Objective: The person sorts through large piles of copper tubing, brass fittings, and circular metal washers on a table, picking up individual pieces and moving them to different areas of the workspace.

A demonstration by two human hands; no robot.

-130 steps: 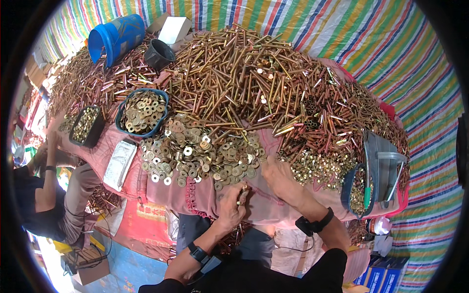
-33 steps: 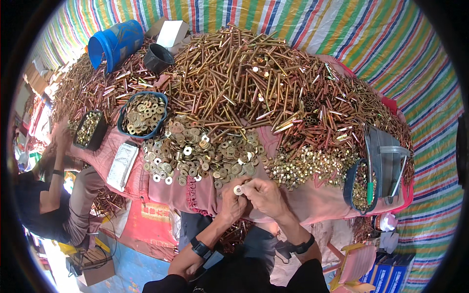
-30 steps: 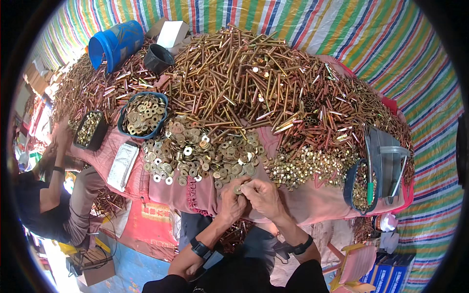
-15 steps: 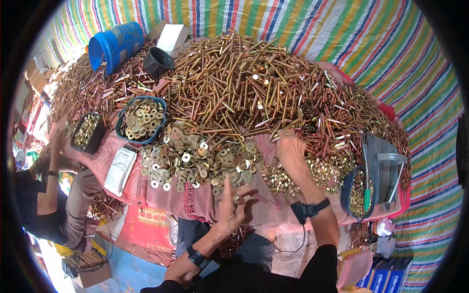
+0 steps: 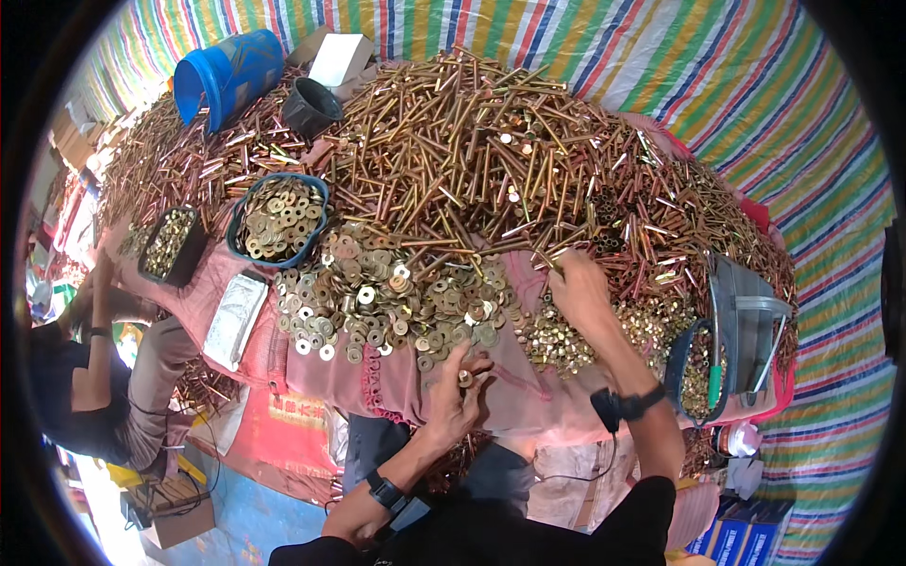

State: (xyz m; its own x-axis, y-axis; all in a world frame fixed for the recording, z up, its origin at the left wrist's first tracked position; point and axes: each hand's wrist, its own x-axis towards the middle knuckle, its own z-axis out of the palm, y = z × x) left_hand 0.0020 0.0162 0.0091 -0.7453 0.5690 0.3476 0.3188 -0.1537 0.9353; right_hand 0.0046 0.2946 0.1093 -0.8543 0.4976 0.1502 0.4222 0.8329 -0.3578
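My left hand is closed near the table's front edge, just below the washers, with a small brassy piece that looks like a nut between thumb and fingers. My right hand pinches at the lower edge of the heap of long brassy bolts; one bolt meets its fingertips. Loose flat washers lie spread to the left of my right hand. Small brassy nuts are heaped beneath my right wrist.
A blue tub of washers and a black tray of nuts stand left. On the right are a blue tub of nuts and a grey plastic container. A blue bucket lies behind. Another person sits at far left.
My right hand has shifted slightly right, its fingers still at the bolt heap. The fingers of my left hand have drawn in more around the small piece.
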